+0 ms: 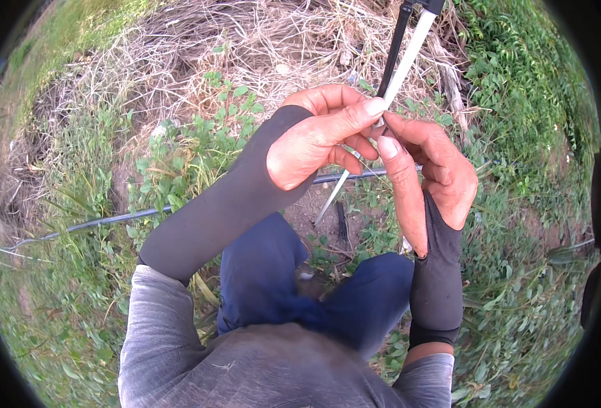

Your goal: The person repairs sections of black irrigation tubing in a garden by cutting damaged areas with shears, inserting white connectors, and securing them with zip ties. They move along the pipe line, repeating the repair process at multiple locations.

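A slim white rod slants through my hands, with a thin black tube running along its upper part. Both reach a black fitting at the top edge of the view. Below the fingers, the rod's narrow lower end points down toward the soil. My left hand is closed around the rod, thumb pressed on top. Close against it, my right hand pinches thumb and forefinger together beside the rod. A small dark bit shows at those fingertips, too little to name.
A dark hose lies across the ground behind my bent knees, passing under my arms. Dry straw is heaped at the far side. Green weeds grow on the right. A short black piece lies on bare soil between my knees.
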A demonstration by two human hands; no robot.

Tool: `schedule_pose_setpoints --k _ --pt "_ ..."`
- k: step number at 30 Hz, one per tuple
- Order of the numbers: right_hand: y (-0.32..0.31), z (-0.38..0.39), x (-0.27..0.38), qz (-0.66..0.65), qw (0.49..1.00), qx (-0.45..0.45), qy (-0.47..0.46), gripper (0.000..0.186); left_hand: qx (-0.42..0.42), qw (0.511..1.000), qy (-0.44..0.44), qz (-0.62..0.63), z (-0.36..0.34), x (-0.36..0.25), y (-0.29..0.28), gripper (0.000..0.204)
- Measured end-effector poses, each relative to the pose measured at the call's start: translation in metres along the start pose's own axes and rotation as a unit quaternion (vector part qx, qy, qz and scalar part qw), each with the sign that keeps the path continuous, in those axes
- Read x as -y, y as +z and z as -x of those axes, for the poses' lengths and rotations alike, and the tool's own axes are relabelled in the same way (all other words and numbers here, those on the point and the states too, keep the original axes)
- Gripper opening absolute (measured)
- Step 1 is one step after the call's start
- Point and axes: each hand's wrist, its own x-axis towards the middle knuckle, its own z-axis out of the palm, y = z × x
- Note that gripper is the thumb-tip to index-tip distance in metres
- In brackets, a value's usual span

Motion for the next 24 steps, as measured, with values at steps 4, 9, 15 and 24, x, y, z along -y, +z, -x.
schedule_pose_setpoints --k 4,9,15,24 --pt "-0.001 -0.001 0.000 -0.015 1.000 0.008 0.017 0.017 -0.002 0.999 0.003 -0.040 0.006 -0.002 0.001 0.027" --pt "-0.010 -0.004 0.004 -0.155 0.978 0.054 0.130 0.018 0.029 0.994 0.050 -0.092 0.025 -0.001 0.005 0.025" --pt "-0.008 -0.008 0.004 -0.160 0.975 0.076 0.136 0.018 -0.048 0.937 0.195 -0.286 0.024 0.007 0.007 0.015" --pt "-0.001 -0.007 -0.002 -0.129 0.985 0.032 0.114 0.017 -0.144 0.740 0.418 -0.507 0.018 0.021 -0.001 0.012"
